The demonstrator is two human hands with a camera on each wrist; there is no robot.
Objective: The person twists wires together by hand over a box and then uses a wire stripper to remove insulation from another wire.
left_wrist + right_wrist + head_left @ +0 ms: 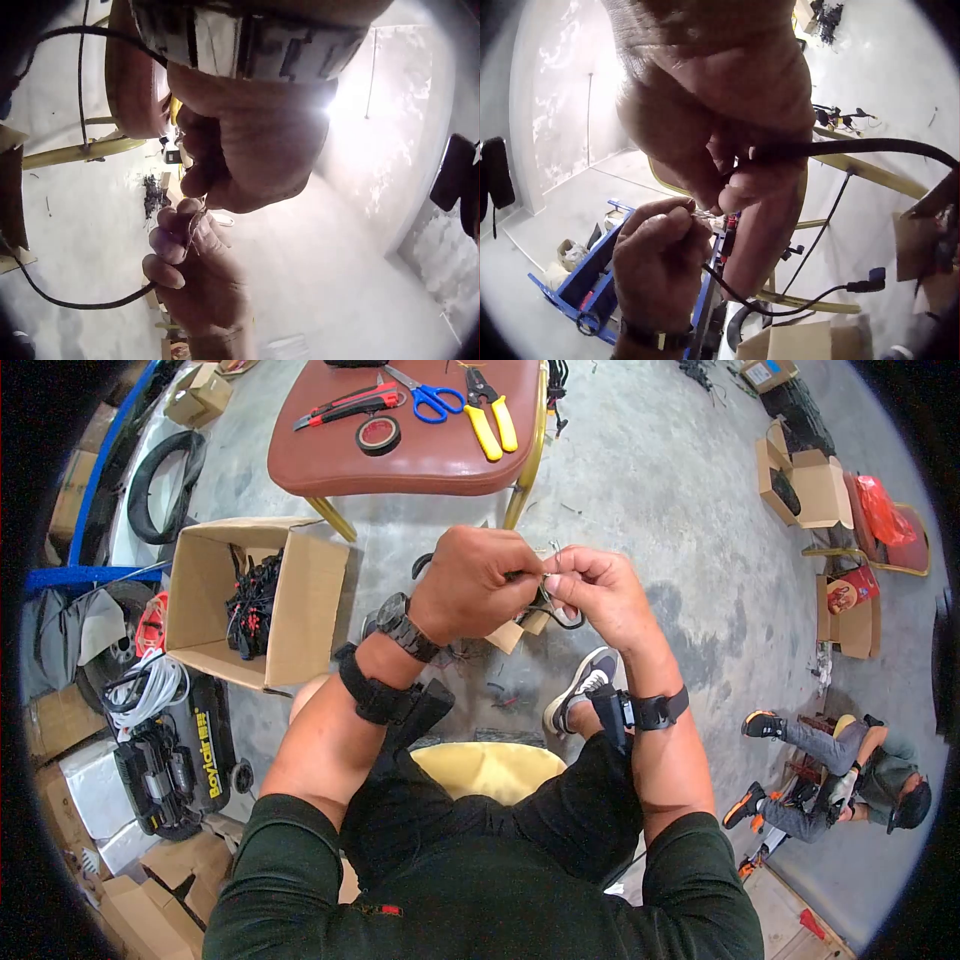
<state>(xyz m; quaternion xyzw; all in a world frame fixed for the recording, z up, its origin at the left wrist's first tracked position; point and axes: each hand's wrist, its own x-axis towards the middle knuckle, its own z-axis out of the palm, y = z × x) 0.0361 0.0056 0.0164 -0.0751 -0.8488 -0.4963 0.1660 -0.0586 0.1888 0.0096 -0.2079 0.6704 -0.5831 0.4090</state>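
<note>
The thin wires (703, 214) are held in mid-air between the two hands, just off the near right corner of the chair seat (450, 468) and above the floor; the left hand (470, 588) pinches them at the tips of thumb and fingers, its other fingers curled in; the right hand (605, 598) pinches them too, thumb against forefinger, the fingertips of both hands almost meeting. One black cord (855, 147) runs in to the right hand's fingers; a second cord (802, 309), ending in a small plug (868, 281), seems to come from behind the left hand; where each joins the wires is hidden by the fingers.

The wires look very light, and fine enough to bend under the least push; I judge the bare-looking strands fragile, apt to splay or snap if twisted hard; the cords should be springier, soft-skinned and easy to grip, though their loops could tug on the ends. The best hold is probably on each cord's covering close behind the strands, leaving only fingertips for the wires.

Along the far edge of the seat lie a red cutter (358, 405), scissors (430, 402) and yellow-handled pliers (483, 430); a tape roll (378, 450) sits nearer its middle.
</note>
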